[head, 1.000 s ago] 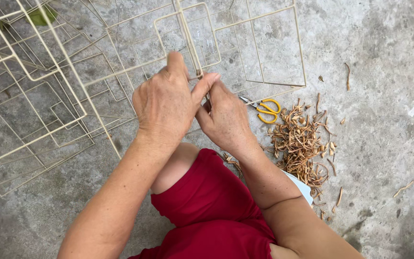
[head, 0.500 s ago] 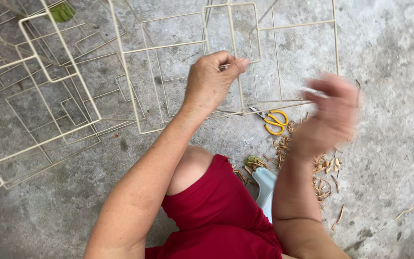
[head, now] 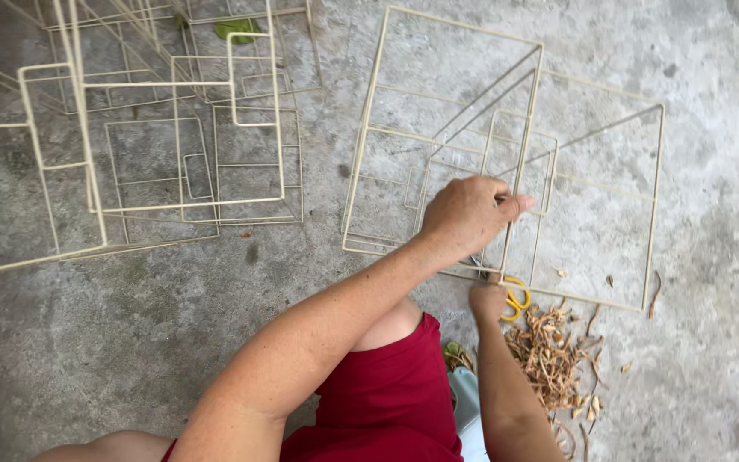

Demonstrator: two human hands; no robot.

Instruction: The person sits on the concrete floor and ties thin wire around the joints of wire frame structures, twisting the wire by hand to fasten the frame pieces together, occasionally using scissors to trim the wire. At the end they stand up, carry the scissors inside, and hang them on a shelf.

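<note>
Now the right hand (head: 487, 301) has come down from its blurred sweep of half a second ago and sits low, at the bottom edge of the frame (head: 506, 162), right by the yellow scissors (head: 517, 299); its fingers are hidden behind the rods, so whether its grip is closed on anything cannot be told. The left hand (head: 470, 216) stays on the frame as before, its grip clamped on one thin upright rod, thumb pointing right. The view has shifted too: the frame now fills the upper right, and the stack of other frames (head: 156, 145) has slid to the upper left, well apart from it.

The frame is a box-like skeleton of pale, thin rods: a large square outline with smaller squares nested inside and slanting rods joining them. It rests on the grey concrete floor (head: 130, 342), tilted under the left hand's hold. A heap of brown dry strips (head: 549, 351) lies on the floor just below the scissors, beside the right forearm. Red cloth (head: 387, 393) covers the person's knee at the bottom.
</note>
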